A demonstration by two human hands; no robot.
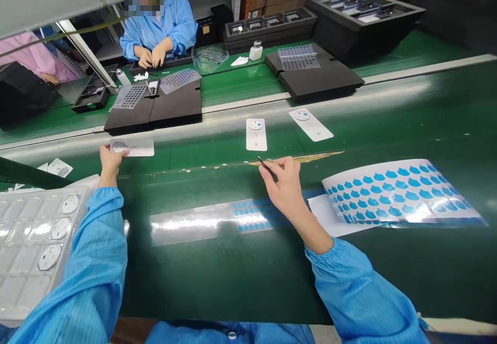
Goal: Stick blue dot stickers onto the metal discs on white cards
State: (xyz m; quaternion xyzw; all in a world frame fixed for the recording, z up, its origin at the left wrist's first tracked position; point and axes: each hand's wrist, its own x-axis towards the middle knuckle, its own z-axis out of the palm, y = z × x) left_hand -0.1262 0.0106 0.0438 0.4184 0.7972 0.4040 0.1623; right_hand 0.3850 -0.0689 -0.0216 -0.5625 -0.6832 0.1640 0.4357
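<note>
At the left, my left hand grips the end of a white card with a grey round patch near the fingers. Thumb and fingers of my right hand are closed on dark tweezers, whose tips point up and away. Just beyond the tweezers lies a white card with a round piece marked by a blue dot. A second such card rests at an angle to its right. Beneath and beside my right forearm are a clear strip with blue dots and a curled sheet of blue stickers.
A clear compartment tray holding several round white pieces stands at the left. More white cards lie behind it. Black foam boxes line the far belt. Across from me, a person in a blue coat works with both hands.
</note>
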